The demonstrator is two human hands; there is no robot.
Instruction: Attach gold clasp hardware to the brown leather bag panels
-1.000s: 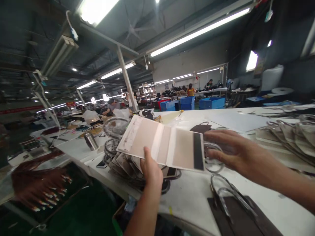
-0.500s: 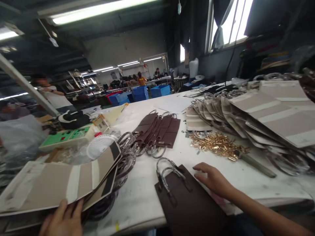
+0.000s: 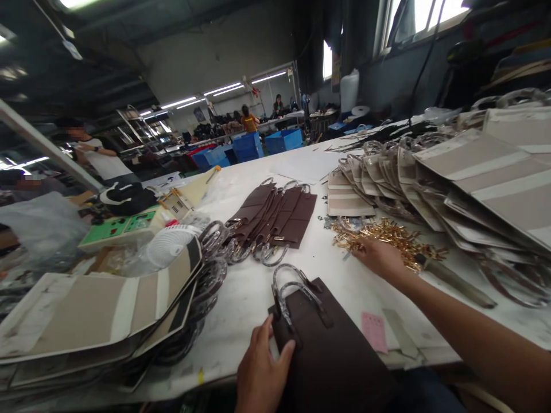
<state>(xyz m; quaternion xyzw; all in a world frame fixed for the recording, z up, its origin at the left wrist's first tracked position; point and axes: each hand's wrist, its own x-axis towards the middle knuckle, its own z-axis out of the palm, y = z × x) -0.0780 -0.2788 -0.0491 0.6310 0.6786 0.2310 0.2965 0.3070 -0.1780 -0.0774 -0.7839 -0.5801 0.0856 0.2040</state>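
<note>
A dark brown bag panel (image 3: 340, 344) with two plastic-wrapped handles (image 3: 297, 295) lies over the table's front edge. My left hand (image 3: 264, 364) grips its left edge, thumb on top near a handle's end. My right hand (image 3: 381, 258) reaches into the near-left side of a pile of small gold metal fittings (image 3: 398, 232). Its fingers are drawn together among the fittings, and what they pinch is hidden. A flat olive-grey strip-like tool (image 3: 460, 284) lies right of that hand.
Brown bag pieces (image 3: 275, 212) lie mid-table. Beige striped panels with wrapped handles are stacked at left (image 3: 94, 310) and right (image 3: 508, 172). A white fan (image 3: 172, 244), a green-topped box (image 3: 124, 226) and a pink slip (image 3: 374, 331) are on the table. Other people stand or sit farther back.
My left hand has left the beige panel stack and moved right onto the brown bag panel. My right hand has moved up from beside that panel into the gold fittings.
</note>
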